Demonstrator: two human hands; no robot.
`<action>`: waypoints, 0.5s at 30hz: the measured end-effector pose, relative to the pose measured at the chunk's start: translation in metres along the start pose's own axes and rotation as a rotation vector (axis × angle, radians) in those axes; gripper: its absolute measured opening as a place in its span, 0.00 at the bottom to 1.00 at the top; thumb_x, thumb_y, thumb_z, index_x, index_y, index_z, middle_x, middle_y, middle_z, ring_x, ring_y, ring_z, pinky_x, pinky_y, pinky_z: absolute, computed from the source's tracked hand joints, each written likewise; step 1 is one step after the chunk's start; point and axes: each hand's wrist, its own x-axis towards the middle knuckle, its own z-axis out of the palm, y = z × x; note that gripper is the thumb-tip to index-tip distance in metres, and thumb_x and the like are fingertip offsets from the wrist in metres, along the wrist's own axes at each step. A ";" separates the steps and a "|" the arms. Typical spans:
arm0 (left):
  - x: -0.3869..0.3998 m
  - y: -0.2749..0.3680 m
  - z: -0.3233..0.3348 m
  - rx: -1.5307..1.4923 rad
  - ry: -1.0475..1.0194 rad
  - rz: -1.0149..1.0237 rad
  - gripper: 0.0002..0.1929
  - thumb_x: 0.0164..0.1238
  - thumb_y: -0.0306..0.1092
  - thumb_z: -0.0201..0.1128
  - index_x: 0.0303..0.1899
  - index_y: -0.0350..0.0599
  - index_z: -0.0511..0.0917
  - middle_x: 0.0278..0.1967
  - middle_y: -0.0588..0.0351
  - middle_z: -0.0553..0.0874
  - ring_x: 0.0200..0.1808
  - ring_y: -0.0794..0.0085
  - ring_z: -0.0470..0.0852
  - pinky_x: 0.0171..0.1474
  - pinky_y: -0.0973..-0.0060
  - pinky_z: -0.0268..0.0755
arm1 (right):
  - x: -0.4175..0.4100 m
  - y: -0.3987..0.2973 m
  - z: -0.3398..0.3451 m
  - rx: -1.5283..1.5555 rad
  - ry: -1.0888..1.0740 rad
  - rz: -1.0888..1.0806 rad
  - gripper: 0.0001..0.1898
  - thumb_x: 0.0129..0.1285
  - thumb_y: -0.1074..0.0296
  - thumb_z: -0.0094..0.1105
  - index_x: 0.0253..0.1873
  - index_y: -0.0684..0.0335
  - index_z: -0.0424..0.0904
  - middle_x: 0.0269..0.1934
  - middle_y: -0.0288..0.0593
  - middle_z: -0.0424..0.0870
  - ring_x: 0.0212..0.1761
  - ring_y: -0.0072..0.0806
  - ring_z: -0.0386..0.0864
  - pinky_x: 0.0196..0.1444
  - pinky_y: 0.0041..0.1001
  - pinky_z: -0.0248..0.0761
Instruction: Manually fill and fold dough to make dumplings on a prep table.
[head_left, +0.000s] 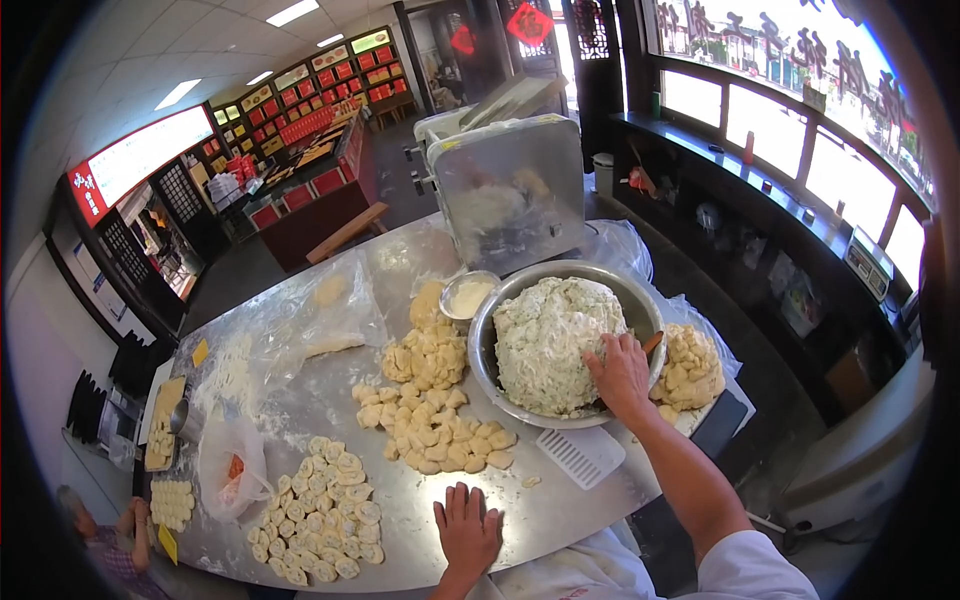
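Note:
My right hand (624, 371) reaches over the rim of a large metal bowl (487, 375), its fingertips touching a mound of pale, green-flecked filling (559, 341). Flat on the steel table (420, 525) rests my left hand (469, 529), palm down with fingers apart. Beyond that hand lies a spread of small dough pieces (450, 442), with larger dough lumps (424, 356) behind. Left of it are many shaped pieces with filling showing (322, 510). A white slotted plastic scraper (581, 454) lies below the bowl. An orange-brown handle (653, 342) sticks up at the bowl's right edge.
A dough-rolling machine (510, 187) stands behind the bowl. Nearby are a small bowl of pale contents (469, 295), more dough (686, 367) and a dark flat object (718, 426). A plastic bag (232, 469) and tray (161, 424) are at left. Another person (120, 547) stands at lower left.

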 end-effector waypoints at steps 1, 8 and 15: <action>-0.002 -0.003 0.000 -0.076 0.059 0.021 0.27 0.78 0.47 0.63 0.69 0.38 0.79 0.74 0.36 0.76 0.79 0.40 0.69 0.81 0.35 0.51 | 0.000 0.000 -0.003 0.017 -0.020 0.032 0.24 0.72 0.52 0.70 0.62 0.65 0.84 0.54 0.54 0.82 0.61 0.50 0.79 0.64 0.45 0.71; -0.010 -0.005 0.004 -0.101 0.161 0.023 0.18 0.75 0.40 0.64 0.60 0.42 0.84 0.66 0.42 0.80 0.73 0.45 0.75 0.78 0.38 0.57 | -0.001 0.007 -0.001 0.064 -0.008 0.045 0.20 0.72 0.55 0.69 0.58 0.65 0.87 0.52 0.54 0.84 0.59 0.50 0.80 0.63 0.46 0.72; -0.010 -0.005 0.006 -0.093 0.172 0.024 0.17 0.73 0.38 0.64 0.58 0.42 0.85 0.65 0.43 0.81 0.72 0.45 0.75 0.78 0.39 0.58 | 0.000 0.018 0.005 0.133 -0.017 0.056 0.15 0.71 0.59 0.68 0.53 0.64 0.87 0.50 0.52 0.86 0.57 0.49 0.82 0.59 0.46 0.72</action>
